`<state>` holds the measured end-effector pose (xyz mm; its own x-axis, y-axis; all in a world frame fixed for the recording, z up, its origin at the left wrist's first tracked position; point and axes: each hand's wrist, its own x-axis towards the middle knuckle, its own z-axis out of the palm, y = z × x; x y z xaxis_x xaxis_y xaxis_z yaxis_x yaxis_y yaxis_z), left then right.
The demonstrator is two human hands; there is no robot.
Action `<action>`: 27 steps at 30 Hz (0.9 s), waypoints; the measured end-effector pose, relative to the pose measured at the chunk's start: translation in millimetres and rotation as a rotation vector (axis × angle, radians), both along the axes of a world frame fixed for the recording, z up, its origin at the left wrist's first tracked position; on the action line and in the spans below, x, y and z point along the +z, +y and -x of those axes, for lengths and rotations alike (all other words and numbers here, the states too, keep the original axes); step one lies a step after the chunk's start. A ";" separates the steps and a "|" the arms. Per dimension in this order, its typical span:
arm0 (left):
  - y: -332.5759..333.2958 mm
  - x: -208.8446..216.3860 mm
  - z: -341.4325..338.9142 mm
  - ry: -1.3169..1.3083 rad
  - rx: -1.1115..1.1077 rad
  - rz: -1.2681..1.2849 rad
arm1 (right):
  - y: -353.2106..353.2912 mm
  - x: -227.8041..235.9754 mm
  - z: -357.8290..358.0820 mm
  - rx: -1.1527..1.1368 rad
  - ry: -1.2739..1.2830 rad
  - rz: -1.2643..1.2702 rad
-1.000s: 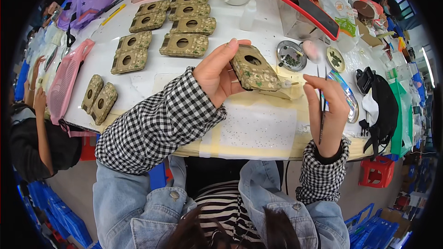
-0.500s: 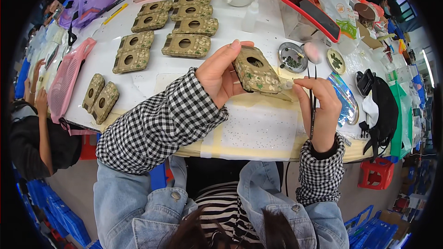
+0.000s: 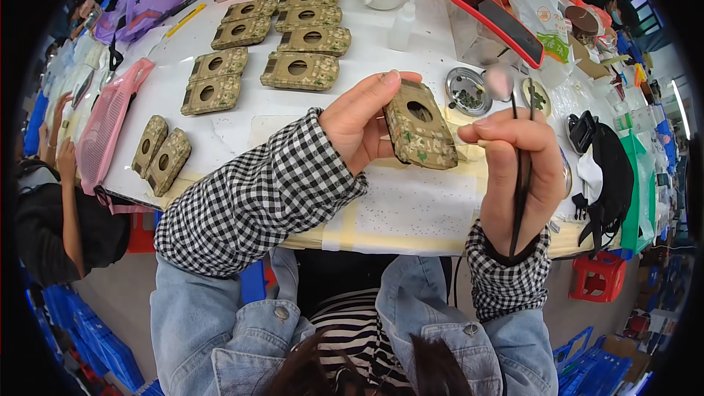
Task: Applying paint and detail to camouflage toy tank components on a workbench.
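One speckled block (image 3: 419, 126) with a round hole is held up above the table (image 3: 242, 114), the left hand (image 3: 359, 128) closed around its side. The right hand (image 3: 513, 169) pinches a thin dark stick (image 3: 519, 191), its tip by the block's edge. This looks like fine touch-up work, calling for steady placement.
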<state>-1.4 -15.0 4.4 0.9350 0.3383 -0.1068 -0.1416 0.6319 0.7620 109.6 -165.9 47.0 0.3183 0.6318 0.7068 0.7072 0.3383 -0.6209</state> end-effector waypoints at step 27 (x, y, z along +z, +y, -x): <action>-2.3 1.5 0.1 0.019 0.018 -0.046 | 9.6 -8.8 2.1 0.013 0.066 -0.014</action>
